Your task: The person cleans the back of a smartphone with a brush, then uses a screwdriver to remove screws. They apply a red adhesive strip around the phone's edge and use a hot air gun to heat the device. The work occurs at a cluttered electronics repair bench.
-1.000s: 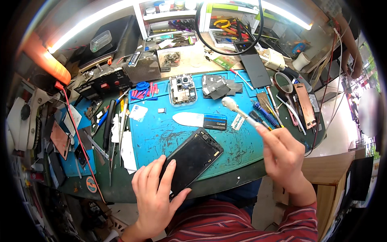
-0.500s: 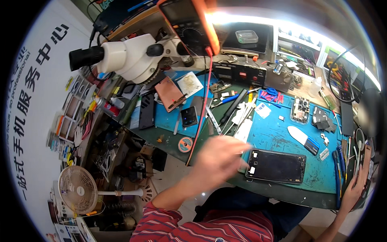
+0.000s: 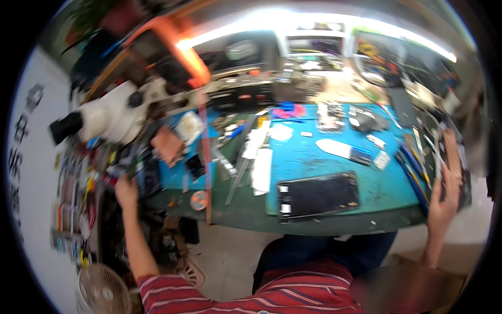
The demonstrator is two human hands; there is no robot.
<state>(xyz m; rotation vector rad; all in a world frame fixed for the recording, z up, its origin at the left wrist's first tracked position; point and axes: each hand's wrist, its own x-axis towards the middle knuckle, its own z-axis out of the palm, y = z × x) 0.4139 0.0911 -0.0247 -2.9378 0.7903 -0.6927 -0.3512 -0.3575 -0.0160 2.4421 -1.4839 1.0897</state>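
My left hand (image 3: 127, 192) is stretched out to the far left edge of the bench, beside dark parts and a small rack. It is blurred, and its fingers cannot be made out. On the right, my right hand (image 3: 443, 200) has its fingers extended and apart, against a brown strip (image 3: 453, 149) among the tools. A black tablet-like device (image 3: 319, 196) lies at the front of the blue mat (image 3: 384, 196), with neither hand on it. Behind it rests a white and blue pry tool (image 3: 345, 152).
A white microscope (image 3: 112, 115) and an orange-cased multimeter (image 3: 172, 57) stand at the back left. A red cable (image 3: 205, 152) runs down to the bench edge. Screwdrivers (image 3: 410, 170) lie by my right hand. A fan (image 3: 103, 289) stands low at left.
My left hand has swung from beside the tablet-like device to the bench's far left. My view has shifted too. The right hand stays at the right-hand tools.
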